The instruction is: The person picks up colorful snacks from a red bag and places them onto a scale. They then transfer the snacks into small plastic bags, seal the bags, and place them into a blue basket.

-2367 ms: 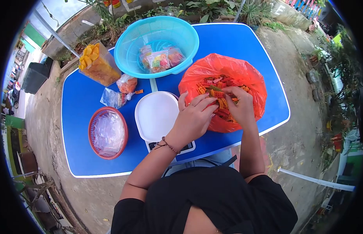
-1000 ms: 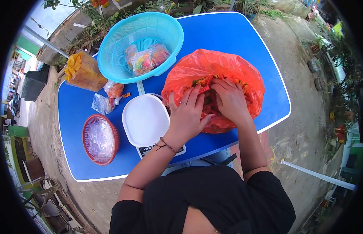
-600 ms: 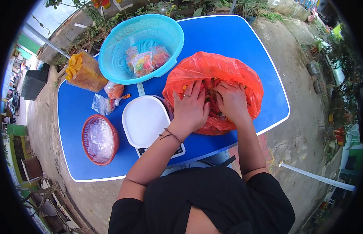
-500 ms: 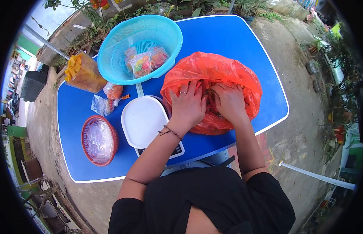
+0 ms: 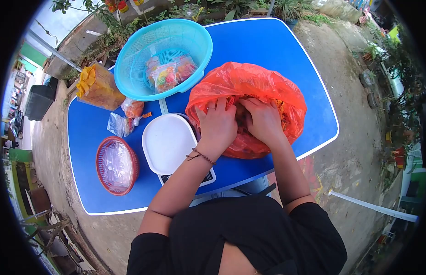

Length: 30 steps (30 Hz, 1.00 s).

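A large red plastic bag point(image 5: 254, 80) stands with its mouth open on the blue table. Small orange and red pieces point(image 5: 282, 110) show inside it, too small to make out. My left hand point(image 5: 217, 123) reaches into the left side of the bag's mouth, with its fingertips among the contents. Beside it, my right hand point(image 5: 263, 120) dips into the middle, fingers bent down over the contents. The fingertips of both hands are partly hidden, so any grip cannot be seen. A white kitchen scale point(image 5: 169, 142) lies left of the bag, near my left forearm.
A turquoise basket point(image 5: 130, 59) holding filled clear packets point(image 5: 166, 79) stands at the back left. Beside it are a tub of yellow-orange pieces point(image 5: 100, 87) and small plastic bags point(image 5: 119, 124). A red basket point(image 5: 136, 172) with clear bags point(image 5: 116, 166) sits front left.
Both hands have shifted slightly within the bag, and their fingers are bent further. The bag's rim has moved a little, showing more of the orange contents at the right and between the hands.
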Motion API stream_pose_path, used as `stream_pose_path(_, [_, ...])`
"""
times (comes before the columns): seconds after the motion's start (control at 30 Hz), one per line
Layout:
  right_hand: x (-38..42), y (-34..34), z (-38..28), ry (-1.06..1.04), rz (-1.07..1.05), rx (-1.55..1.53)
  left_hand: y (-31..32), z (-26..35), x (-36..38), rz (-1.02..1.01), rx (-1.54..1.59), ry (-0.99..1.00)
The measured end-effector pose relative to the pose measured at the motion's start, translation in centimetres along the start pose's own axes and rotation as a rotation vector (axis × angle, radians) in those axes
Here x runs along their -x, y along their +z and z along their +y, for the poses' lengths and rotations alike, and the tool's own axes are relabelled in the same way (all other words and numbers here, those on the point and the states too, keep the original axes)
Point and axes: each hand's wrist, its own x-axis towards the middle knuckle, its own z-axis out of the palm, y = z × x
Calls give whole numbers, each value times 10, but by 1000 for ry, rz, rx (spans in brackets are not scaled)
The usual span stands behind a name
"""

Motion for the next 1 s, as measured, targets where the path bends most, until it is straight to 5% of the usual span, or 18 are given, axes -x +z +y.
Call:
stream_pose_path(0.5, [-10, -6, 1, -23, -239, -7, -3, 0, 11, 12, 3, -24])
stream_pose_path(0.8, [-4, 0, 5, -86, -139, -117, 0, 1, 17, 45, 33, -29])
stream_pose_path(1.0, [-8, -4, 10, 57, -263, -322, -3, -1, 18, 97, 28, -29])
